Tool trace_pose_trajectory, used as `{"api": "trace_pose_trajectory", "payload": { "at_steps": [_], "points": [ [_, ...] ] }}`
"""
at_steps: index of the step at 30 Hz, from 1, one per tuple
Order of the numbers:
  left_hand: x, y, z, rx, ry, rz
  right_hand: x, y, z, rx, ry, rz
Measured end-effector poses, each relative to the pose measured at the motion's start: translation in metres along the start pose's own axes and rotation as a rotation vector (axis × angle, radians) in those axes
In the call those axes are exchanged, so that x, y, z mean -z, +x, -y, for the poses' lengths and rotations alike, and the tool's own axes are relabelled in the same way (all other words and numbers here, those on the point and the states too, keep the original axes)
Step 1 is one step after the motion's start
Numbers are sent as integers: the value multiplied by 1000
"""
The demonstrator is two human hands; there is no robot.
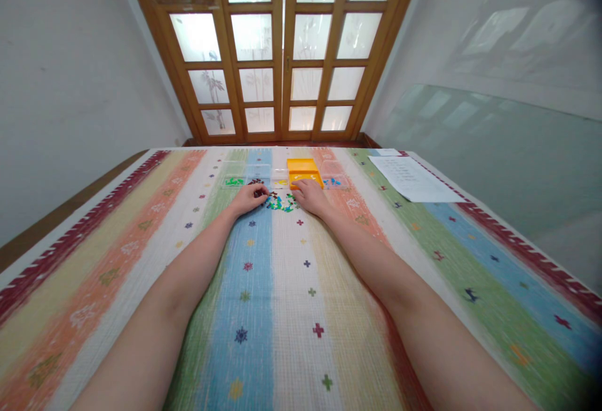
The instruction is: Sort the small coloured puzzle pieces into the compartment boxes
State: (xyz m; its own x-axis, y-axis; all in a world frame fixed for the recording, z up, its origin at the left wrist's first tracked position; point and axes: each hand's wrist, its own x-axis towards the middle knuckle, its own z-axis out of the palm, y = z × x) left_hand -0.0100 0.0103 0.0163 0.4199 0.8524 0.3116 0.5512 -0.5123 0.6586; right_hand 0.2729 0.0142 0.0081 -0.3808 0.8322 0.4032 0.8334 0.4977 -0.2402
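Note:
A loose pile of small pieces (pixel 281 202), blue, green, white and dark, lies on the cloth between my hands. My left hand (pixel 250 198) is at its left side, thumb and fingers curled together in a pinch; whatever they hold is too small to make out. Over the pile's right edge, just in front of an orange open-lidded box (pixel 305 165), rests my right hand (pixel 309 195), fingers stretched out and thumb apart. White pieces lie in the box. Behind my hands stand clear compartments with green pieces (pixel 234 182), dark red pieces (pixel 256 181), yellow pieces (pixel 281 182) and blue pieces (pixel 333 182).
A striped, patterned tablecloth (pixel 249 310) covers the table. Printed paper (pixel 409 179) lies at the far right, with another sheet behind it. A glass panel (pixel 493 160) leans along the right wall. Wooden doors with glass panes (pixel 282 66) stand beyond the table.

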Motion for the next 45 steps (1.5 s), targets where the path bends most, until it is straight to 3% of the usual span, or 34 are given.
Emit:
{"api": "trace_pose_trajectory", "payload": {
  "at_steps": [8, 16, 20, 27, 37, 45],
  "points": [
    [2, 3, 1, 10, -21, -95, 1, 0, 1, -7, 3, 12],
    [26, 3, 12, 245, 222, -520, 3, -1, 2, -3, 6, 12],
    [41, -1, 29, 341, 324, -633, 4, -1, 4, 30, 21, -14],
    [46, -4, 43, 419, 339, -627, 10, -2, 15, 148, 52, 29],
    [42, -3, 57, 419, 392, -604, 14, -3, 55, 288, 104, 97],
    [38, -2, 50, 415, 410, -592, -1, -9, 79, 303, 82, 127]
  ]
}}
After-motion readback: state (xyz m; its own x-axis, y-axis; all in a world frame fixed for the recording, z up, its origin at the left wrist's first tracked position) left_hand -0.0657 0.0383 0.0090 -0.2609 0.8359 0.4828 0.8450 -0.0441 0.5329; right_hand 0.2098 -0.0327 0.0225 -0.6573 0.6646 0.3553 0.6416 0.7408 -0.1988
